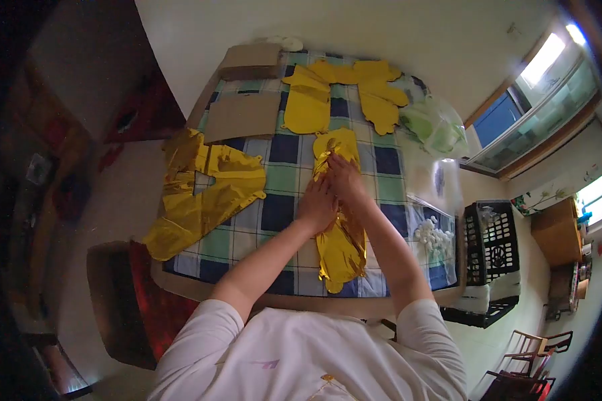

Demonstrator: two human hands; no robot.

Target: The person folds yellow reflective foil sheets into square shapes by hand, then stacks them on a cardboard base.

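A flat gold foil balloon (pixel 342 257), long and narrow, lies lengthwise on the checked cloth in front of me, its surface creased. My left hand (pixel 318 204) rests palm down across its middle, fingers stretched forward. Just beyond and to the right, my right hand (pixel 345 180) lies on the same balloon, fingertips against its wrinkled upper part. Both hands press on the foil rather than wrap round it. To the left is an A-shaped gold foil balloon (pixel 231 175), part of it hanging over the edge. Another flat gold foil balloon (pixel 308 107) is spread at the far side.
Two cardboard pieces (pixel 244 115) lie at the far left of the checked cloth (pixel 281 207). Clear plastic bags (pixel 435 127), one with green contents, and a packet of small white pieces (pixel 435 237) lie on the right. A black crate (pixel 491 240) stands beyond the right edge.
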